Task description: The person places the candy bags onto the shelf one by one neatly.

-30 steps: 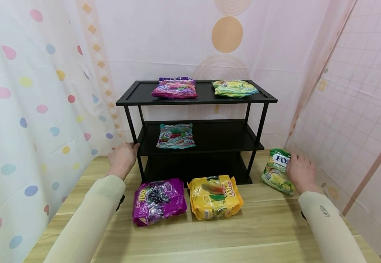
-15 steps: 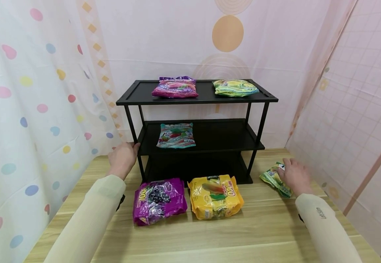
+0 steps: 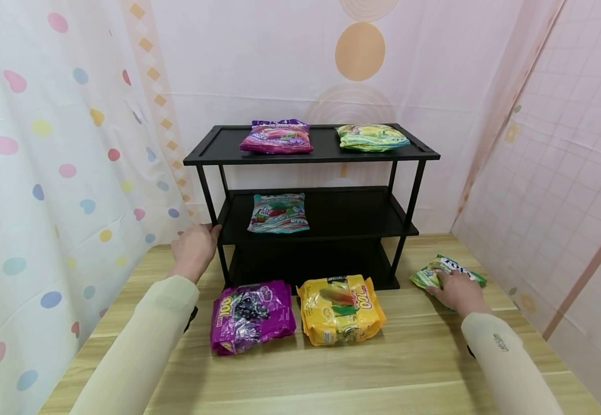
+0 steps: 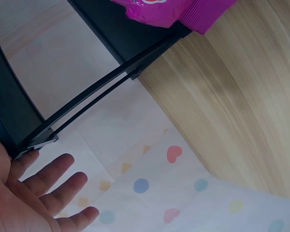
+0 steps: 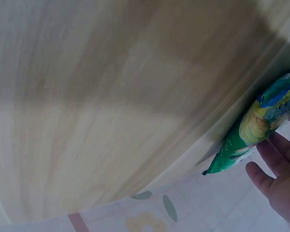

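My left hand (image 3: pixel 194 251) grips the left edge of the middle tier of a black three-tier shelf (image 3: pixel 352 216). In the left wrist view its other fingers (image 4: pixel 63 195) spread free below the shelf's corner. At the far right, a green and yellow candy bag (image 3: pixel 425 278) lies on the table under my right hand (image 3: pixel 461 291). That hand holds the bag by its near side, thumb toward the left. The right wrist view shows the green candy bag (image 5: pixel 253 123) side-on, with fingertips right against it and one finger (image 5: pixel 259 176) off it.
Purple (image 3: pixel 251 317) and yellow (image 3: pixel 340 311) candy packs lie before the shelf. A pink-purple bag (image 3: pixel 278 138) and a yellow-green bag (image 3: pixel 373 138) are on its top, a teal bag (image 3: pixel 278 214) on its middle tier. Patterned curtains (image 3: pixel 87 144) enclose the wooden table (image 3: pixel 321 380).
My right hand has turned the green candy bag and lowered it flat onto the table, its hold shifting to the near side. The left hand has stayed at the shelf.
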`<state>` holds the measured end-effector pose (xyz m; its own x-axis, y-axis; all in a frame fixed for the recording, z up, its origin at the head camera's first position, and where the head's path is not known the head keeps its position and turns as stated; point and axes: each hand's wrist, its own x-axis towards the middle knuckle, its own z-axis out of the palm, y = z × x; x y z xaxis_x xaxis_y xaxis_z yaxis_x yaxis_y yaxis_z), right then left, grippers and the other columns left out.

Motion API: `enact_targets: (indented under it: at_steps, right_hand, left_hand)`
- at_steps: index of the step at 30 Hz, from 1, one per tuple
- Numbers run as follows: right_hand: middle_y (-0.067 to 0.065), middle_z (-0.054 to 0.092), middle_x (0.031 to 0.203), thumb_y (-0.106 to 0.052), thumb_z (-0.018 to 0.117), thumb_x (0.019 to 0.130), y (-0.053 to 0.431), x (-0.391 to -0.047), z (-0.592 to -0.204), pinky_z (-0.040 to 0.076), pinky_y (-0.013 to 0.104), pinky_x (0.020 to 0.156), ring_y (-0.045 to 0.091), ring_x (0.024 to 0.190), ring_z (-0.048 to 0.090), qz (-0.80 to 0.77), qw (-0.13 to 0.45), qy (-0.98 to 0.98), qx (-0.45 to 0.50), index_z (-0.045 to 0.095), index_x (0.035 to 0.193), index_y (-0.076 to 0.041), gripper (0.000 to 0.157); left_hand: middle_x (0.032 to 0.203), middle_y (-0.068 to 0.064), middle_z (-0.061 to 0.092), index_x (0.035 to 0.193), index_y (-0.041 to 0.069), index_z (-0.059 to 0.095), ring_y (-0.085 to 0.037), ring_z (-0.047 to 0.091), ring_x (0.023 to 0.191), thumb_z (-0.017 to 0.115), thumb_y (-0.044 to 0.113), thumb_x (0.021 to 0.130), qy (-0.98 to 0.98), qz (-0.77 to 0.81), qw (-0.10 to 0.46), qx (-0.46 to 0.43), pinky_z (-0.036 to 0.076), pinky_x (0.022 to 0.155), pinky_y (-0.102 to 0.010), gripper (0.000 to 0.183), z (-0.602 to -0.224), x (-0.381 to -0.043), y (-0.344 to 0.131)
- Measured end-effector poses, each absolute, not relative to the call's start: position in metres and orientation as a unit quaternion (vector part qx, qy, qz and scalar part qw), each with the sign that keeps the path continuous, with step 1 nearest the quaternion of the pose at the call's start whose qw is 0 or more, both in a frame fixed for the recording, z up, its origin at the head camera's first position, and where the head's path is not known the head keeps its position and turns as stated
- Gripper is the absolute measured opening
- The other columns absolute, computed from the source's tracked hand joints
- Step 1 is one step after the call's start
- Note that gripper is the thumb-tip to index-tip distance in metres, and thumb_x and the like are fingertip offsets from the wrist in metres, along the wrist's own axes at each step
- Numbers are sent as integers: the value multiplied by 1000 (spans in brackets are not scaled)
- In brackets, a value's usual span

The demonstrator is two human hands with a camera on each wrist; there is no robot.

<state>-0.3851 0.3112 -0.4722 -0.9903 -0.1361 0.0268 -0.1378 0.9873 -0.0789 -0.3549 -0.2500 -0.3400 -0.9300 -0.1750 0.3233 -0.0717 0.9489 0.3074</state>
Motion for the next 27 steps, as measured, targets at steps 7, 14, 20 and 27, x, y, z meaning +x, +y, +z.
enact_targets:
  at_steps: [7,14,20,27]
  right_hand:
    - [39,43,138,-43,59,97,312,-386,-470,41,67,93,58,123,43,58,-3,-995,79,46,143,4,68]
    - [38,44,138,-35,64,93,313,-384,-467,40,67,93,58,122,45,79,-19,-992,92,49,140,5,63]
    - [36,48,136,-30,66,89,315,-385,-468,41,65,93,56,120,48,90,-18,-991,95,52,137,6,62]
    - [36,48,137,-28,67,88,317,-385,-469,40,65,94,56,122,47,102,-22,-990,99,52,138,6,62]
  left_hand:
    - [98,-28,67,84,5,60,-51,62,95,37,34,108,-971,-147,180,62,44,78,-65,44,-339,-353,-251]
    - [100,-29,67,85,5,60,-51,62,95,38,34,108,-971,-147,181,60,44,79,-66,44,-341,-354,-251]
    - [103,-30,67,84,5,59,-51,61,97,37,35,108,-971,-147,177,59,43,81,-67,44,-340,-354,-250]
    - [104,-29,67,85,5,60,-52,61,98,37,34,108,-971,-149,176,59,42,82,-67,44,-340,-354,-250]
